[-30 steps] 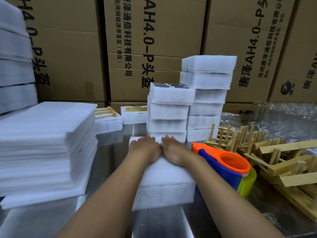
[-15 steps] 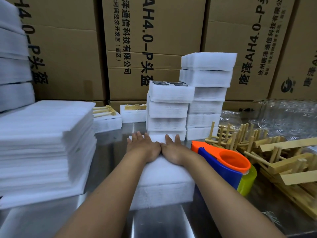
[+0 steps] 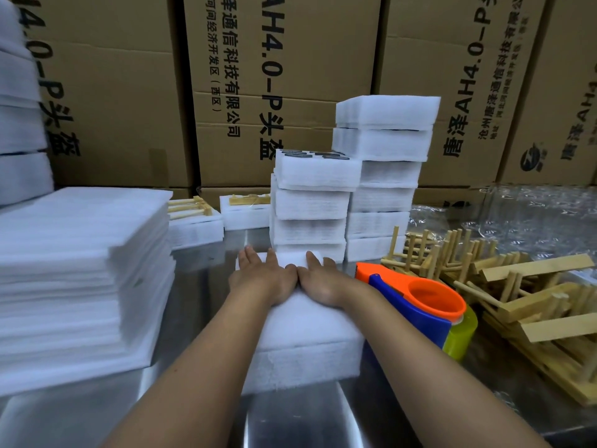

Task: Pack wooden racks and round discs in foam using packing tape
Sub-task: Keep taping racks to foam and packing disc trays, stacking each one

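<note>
The white foam block (image 3: pixel 307 324) lies on the shiny steel table (image 3: pixel 200 286), directly in front of the person, and a seam along its near side shows two layers. Both hands rest flat on its top, near the far edge. The left hand (image 3: pixel 261 279) and the right hand (image 3: pixel 323 282) lie side by side with straight fingers, and the thumbs touch each other in the middle. They grip nothing.

Just beside the block, on its right, stands an orange and blue plastic tape dispenser (image 3: pixel 420 302) with a yellow-green roll of tape (image 3: pixel 460 334). Further right is a loose pile of light wooden racks (image 3: pixel 517 286), and behind it there is crumpled clear plastic film (image 3: pixel 533 218).

Behind the block stand two stacks of white foam blocks. The lower stack (image 3: pixel 310 205) carries dark round discs (image 3: pixel 313 155) sunk in its top block; the taller stack (image 3: pixel 384 176) is just to its right. To the left of them, two open foam trays (image 3: pixel 193 227) hold wooden racks. At the far left is a high pile of thin white foam sheets (image 3: pixel 80 270).

Brown cardboard boxes (image 3: pixel 274 76) form the back wall. Their black print runs sideways and reads "AH4.0-P头盔", together with "信科技有限公司" and "经济开发区(西区)". The small round logo on the box at the right is too blurred to read.
</note>
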A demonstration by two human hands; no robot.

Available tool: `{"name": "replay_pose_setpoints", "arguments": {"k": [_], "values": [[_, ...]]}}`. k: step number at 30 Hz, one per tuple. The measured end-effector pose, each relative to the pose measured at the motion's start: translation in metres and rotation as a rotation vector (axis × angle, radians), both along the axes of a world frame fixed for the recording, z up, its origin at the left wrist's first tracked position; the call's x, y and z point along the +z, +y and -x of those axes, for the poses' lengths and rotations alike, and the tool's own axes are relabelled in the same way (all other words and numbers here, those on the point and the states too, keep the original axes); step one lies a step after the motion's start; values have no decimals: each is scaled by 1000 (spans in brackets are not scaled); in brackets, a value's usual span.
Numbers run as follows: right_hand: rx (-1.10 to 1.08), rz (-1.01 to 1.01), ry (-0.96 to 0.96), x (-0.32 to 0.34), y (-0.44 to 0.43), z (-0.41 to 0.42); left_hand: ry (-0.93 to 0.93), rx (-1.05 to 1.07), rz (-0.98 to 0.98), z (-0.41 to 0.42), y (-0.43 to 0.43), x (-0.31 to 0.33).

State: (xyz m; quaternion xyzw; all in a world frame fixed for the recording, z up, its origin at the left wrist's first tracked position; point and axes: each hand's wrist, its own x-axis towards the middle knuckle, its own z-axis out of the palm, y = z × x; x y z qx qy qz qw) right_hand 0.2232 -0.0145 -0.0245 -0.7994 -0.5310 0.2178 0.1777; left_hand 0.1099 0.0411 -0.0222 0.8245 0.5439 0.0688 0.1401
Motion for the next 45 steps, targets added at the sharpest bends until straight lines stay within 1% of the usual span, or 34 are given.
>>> {"name": "replay_pose_setpoints", "arguments": {"k": [2,3,4,5,7,8,9,10,11,13,14,15,16,19,24,27,30,33,35,37,39,41,42,43,45], "values": [[43,28,-26,4,-4,-5,16,-3,-16,-1,-1,-1],[70,2,-68,8,-8,-9,29,-2,-26,-1,-2,-1],[74,-83,-109,12,-14,-15,43,-2,-36,-1,-2,-1],[40,-223,-127,18,-21,-23,54,-2,-43,-2,-2,-1],[-95,-569,-165,28,-38,-41,68,-3,-46,-2,-2,-2],[-183,-702,-234,33,-44,-53,73,-2,-45,-3,-3,-1],[-278,-757,-314,37,-47,-66,76,-2,-41,-3,-3,0],[-377,-726,-387,41,-50,-79,77,-2,-36,-2,-3,0],[-472,-598,-458,43,-52,-91,78,-4,-32,-2,-4,1],[-592,-233,-577,42,-58,-111,80,-7,-29,-2,-4,2],[-597,-117,-618,39,-61,-118,80,-9,-30,-1,-4,2],[-578,-68,-643,36,-63,-123,79,-10,-30,-1,-4,2],[-557,-85,-634,32,-64,-128,78,-11,-29,-1,-4,2],[-572,-221,-525,27,-63,-136,75,-16,-24,-1,-4,2],[-651,-286,-465,30,-63,-141,63,-21,-22,0,-4,2],[-682,-369,-444,32,-65,-141,55,-25,-25,0,-4,1],[-648,-441,-383,31,-66,-140,55,-25,-26,0,-3,1],[-600,-430,-233,33,-68,-138,50,-28,-27,0,-3,1],[-568,-334,-133,35,-70,-136,47,-29,-27,1,-4,1],[-509,-253,-134,35,-73,-137,47,-32,-27,1,-4,1],[-480,-312,-121,31,-74,-139,45,-34,-26,1,-4,2],[-482,-465,-2,27,-74,-141,44,-36,-26,1,-4,2],[-497,-557,103,26,-74,-142,43,-37,-25,2,-4,2],[-523,-654,257,26,-73,-145,42,-37,-24,1,-4,2],[-568,-806,670,31,-69,-148,43,-33,-23,1,-4,1]]}}
